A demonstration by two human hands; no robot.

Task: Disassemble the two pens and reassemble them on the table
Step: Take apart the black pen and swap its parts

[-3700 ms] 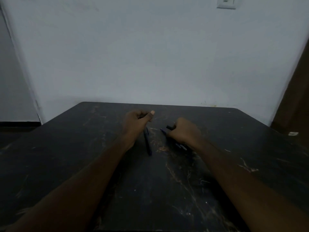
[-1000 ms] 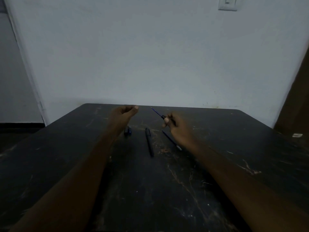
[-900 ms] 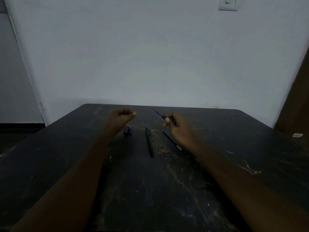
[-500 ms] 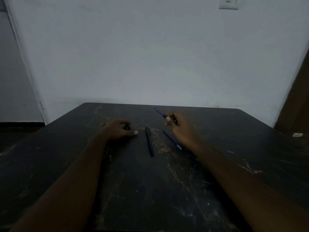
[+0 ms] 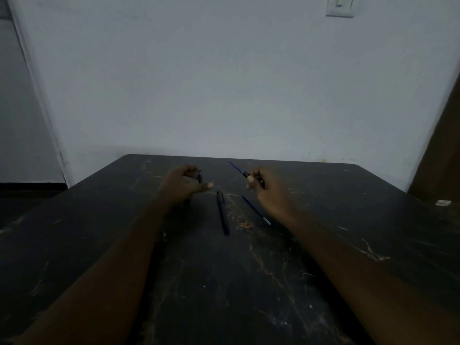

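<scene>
Left hand [image 5: 183, 186] holds small dark pen cap [image 5: 200, 178]; right hand [image 5: 270, 189] pinches thin blue refill [image 5: 237, 168]; black plastic barrel [image 5: 222, 212] between hands; scratched black table [image 5: 348, 195] edge just beyond.

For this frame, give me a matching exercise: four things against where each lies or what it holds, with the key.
1 left hand
2 right hand
3 black pen
4 loose blue refill

A on the table beside the right wrist
B holds a small dark piece
C on the table between the hands
D holds a thin refill, tip raised

Pairs: 1-B, 2-D, 3-C, 4-A
</scene>
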